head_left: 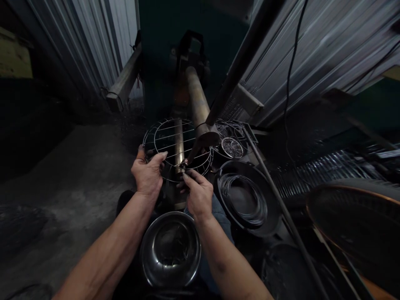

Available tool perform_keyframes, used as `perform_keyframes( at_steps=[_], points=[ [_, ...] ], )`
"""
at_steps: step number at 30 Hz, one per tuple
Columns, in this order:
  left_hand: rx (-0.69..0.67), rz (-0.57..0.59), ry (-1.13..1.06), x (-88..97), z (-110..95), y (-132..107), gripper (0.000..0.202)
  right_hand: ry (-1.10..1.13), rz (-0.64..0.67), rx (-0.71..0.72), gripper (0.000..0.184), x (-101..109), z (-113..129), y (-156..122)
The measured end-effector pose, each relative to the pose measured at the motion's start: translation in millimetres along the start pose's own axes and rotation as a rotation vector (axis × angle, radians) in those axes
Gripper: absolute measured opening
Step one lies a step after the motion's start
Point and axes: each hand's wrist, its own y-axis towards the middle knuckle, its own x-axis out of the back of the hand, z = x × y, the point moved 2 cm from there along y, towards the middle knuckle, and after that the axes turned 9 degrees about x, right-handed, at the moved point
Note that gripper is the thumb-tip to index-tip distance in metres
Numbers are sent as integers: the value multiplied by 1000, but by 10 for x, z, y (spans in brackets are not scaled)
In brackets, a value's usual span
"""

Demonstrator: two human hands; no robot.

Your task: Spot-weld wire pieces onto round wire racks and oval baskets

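Observation:
A round wire basket frame (162, 137) stands in front of me under a machine's thick metal cylinder (196, 100). My left hand (148, 173) is closed round the frame's left lower rim. My right hand (196, 191) pinches the wire at the frame's lower front edge, fingers pressed together. A dark pointed tool tip (195, 152) of the machine touches the frame's rim close to my right fingers.
A steel bowl (170, 248) with thin wire pieces sits between my forearms. A dark pan holding wire rings (246, 198) lies to the right. More wire parts (233, 146) lie behind it. A large round tray (356, 225) is at far right. Corrugated metal walls rise on both sides.

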Motion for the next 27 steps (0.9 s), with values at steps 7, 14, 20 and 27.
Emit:
perform_keyframes(
  at_steps=[7, 14, 20, 27],
  points=[
    [8, 12, -13, 13, -47, -46, 42, -257, 237, 0, 18, 158, 73, -222],
    [65, -17, -19, 106, -76, -16, 44, -1066, 1358, 31, 28, 421, -4, -662],
    [95, -29, -32, 108, -68, -38, 47, -1303, 1453, -45, 36, 608, -211, -751],
    [102, -18, -29, 91, -58, -78, 45, -1352, 1383, 60, 23, 719, -255, -739]
  ],
)
